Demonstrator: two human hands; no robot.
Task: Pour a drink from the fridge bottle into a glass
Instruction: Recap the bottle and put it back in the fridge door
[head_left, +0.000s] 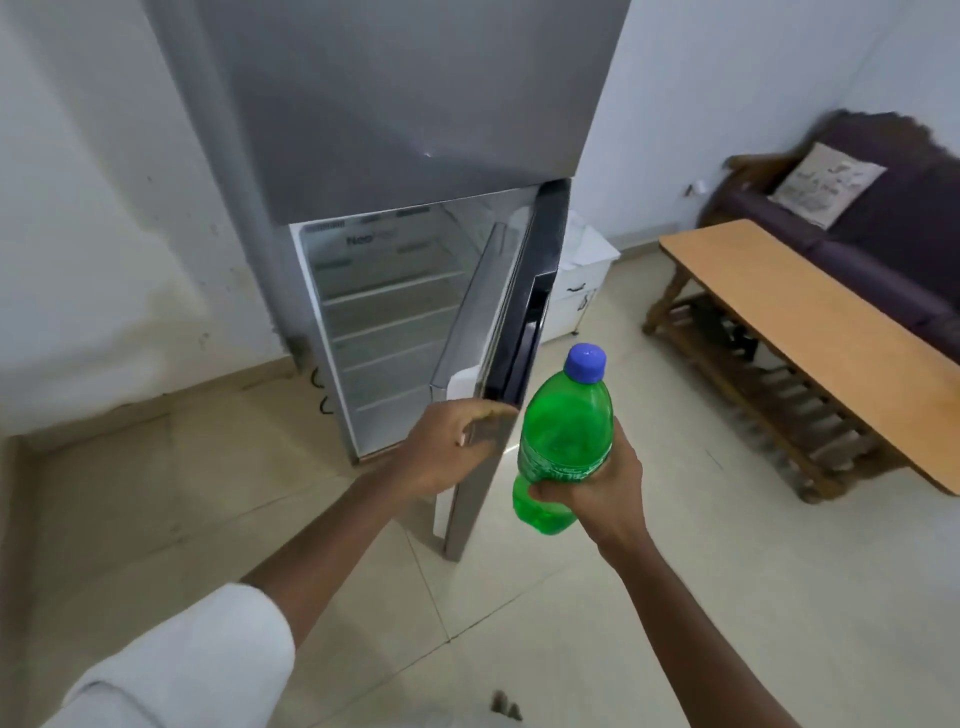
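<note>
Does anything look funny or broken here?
Nothing is spilled or broken. The fridge door hangs open with the left hand on its edge, and the shelves look bare. The right hand holds the capped green bottle.

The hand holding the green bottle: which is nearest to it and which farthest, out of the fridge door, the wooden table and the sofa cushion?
From the right hand, gripping the green bottle:
1. Fridge door, just to its left, held by the left hand.
2. Wooden table, off to the right.
3. Sofa cushion, far right, behind the table.
</note>
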